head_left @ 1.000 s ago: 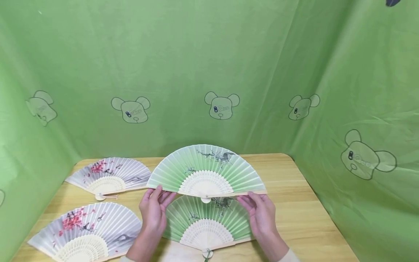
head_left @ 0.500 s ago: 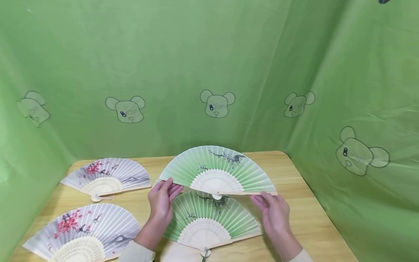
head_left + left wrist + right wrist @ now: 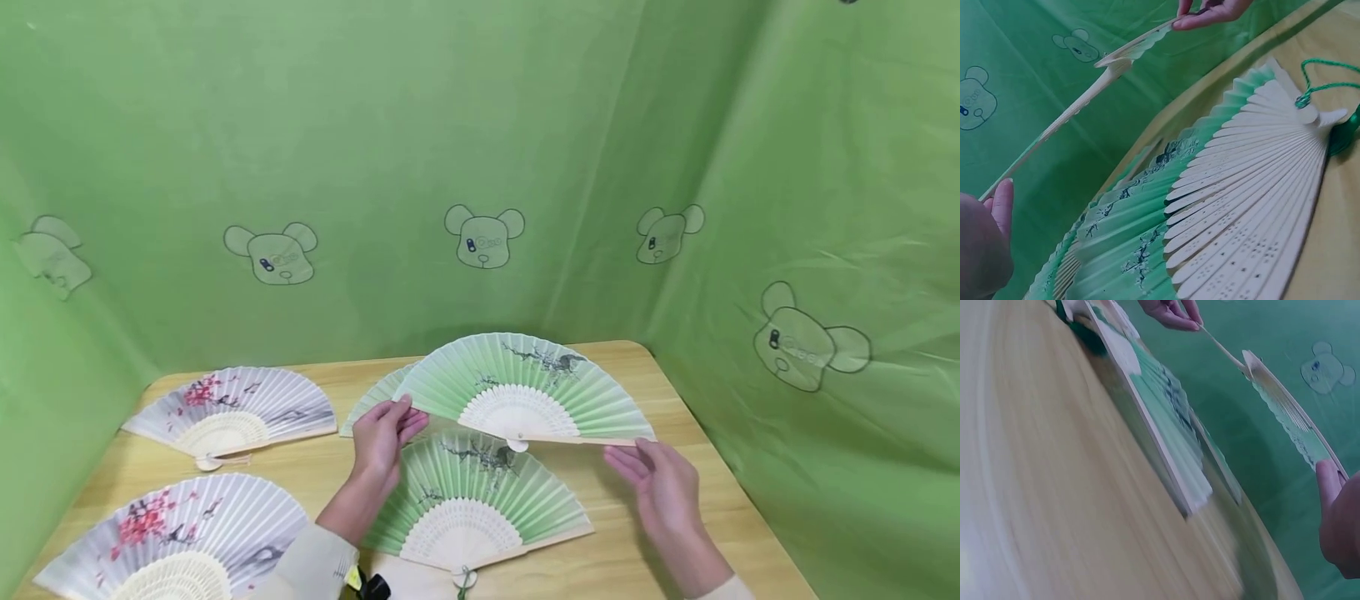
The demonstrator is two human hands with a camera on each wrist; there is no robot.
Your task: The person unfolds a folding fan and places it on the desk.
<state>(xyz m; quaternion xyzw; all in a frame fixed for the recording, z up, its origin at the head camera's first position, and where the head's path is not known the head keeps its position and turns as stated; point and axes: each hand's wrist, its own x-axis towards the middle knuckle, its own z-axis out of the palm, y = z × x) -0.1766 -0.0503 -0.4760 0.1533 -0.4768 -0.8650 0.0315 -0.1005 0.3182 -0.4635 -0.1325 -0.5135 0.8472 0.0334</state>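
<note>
Both hands hold a spread green folding fan (image 3: 450,379) above the table, its arc turned away from me. My left hand (image 3: 381,437) pinches the fan's left end between thumb and fingers. At the other end, my right hand (image 3: 667,483) pinches the wooden outer rib. Below lies a second open green fan (image 3: 480,475) with pale ribs, a dark branch print and a green tassel (image 3: 1344,131). Part of a third green fan (image 3: 372,400) shows behind the held one, which hides most of it. In the left wrist view the held fan (image 3: 1072,109) appears nearly edge-on.
Two open grey fans with red blossoms lie at the left: a far one (image 3: 232,408) and a near one (image 3: 187,525), cut off by the frame. The wooden table (image 3: 720,500) meets green cloth walls (image 3: 480,125) at the back and sides. A dark object (image 3: 372,586) shows by the left sleeve.
Both hands have carried the held fan to the right, tilting its right end lower. The third green fan behind it has come into view. The camera view has shifted slightly.
</note>
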